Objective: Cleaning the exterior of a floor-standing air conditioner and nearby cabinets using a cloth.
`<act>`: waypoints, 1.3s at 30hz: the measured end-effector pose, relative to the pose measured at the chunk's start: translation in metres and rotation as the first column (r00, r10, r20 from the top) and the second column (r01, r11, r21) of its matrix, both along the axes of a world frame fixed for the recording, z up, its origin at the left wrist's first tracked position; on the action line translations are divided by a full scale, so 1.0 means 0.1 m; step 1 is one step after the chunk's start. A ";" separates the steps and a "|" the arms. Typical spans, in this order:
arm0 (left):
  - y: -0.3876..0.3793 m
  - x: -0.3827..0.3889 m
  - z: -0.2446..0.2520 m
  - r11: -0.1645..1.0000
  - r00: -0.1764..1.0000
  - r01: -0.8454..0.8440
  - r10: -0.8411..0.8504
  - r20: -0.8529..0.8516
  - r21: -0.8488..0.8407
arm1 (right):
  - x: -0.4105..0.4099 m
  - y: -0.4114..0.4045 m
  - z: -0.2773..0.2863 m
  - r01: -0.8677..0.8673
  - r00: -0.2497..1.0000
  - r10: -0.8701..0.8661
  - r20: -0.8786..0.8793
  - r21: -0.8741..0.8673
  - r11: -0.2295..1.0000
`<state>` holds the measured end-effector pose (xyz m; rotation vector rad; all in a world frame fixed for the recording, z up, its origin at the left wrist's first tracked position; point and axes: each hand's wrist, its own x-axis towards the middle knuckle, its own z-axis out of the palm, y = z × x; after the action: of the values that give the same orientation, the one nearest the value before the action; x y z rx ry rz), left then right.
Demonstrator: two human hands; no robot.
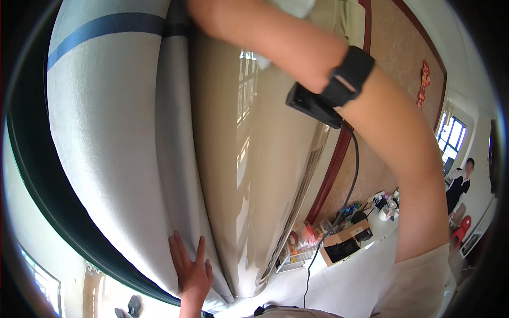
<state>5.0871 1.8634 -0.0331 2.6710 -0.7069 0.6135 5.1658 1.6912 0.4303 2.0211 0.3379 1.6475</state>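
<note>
A large light grey cloth (107, 119) with a dark blue band hangs in long folds on the left. My left hand (192, 268) lies flat against its lower folds, fingers spread. From the right, my bare right forearm (278, 39) reaches across the top, wearing a black strap with a small black device (314, 105) and a cable. The right hand itself is out of view past the top edge. Beside the cloth stands a tall glossy beige panel (222, 159) that reflects a window.
Right of the panel, a white wire rack (294, 260) holds packaged goods. Near it are an open cardboard box (344, 242) and a white kettle (385, 213). The black cable (355, 167) hangs down. Another person (459, 185) stands far right near a red stool (462, 230). Dark shoes (134, 305) lie lower left.
</note>
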 end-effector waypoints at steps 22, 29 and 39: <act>0.14 0.03 -0.11 0.999 0.999 0.048 -0.048 0.020 -0.024 | -0.10 -0.72 -2.65 -0.180 0.588 0.136 -0.797 0.035 0.983; 0.01 0.03 -0.06 0.995 0.993 0.096 -0.095 0.070 -0.018 | -0.01 -1.26 0.26 -0.455 0.809 0.585 -0.049 -0.683 0.572; -0.02 -0.02 -0.20 0.990 0.992 0.123 -0.121 0.037 -0.073 | -0.62 -0.93 -2.43 -0.145 0.944 0.068 -0.323 -0.221 0.964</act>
<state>5.0846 1.8618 -0.0527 2.5329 -0.8322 0.6394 5.1040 1.5985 0.1871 2.1008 0.7383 1.2668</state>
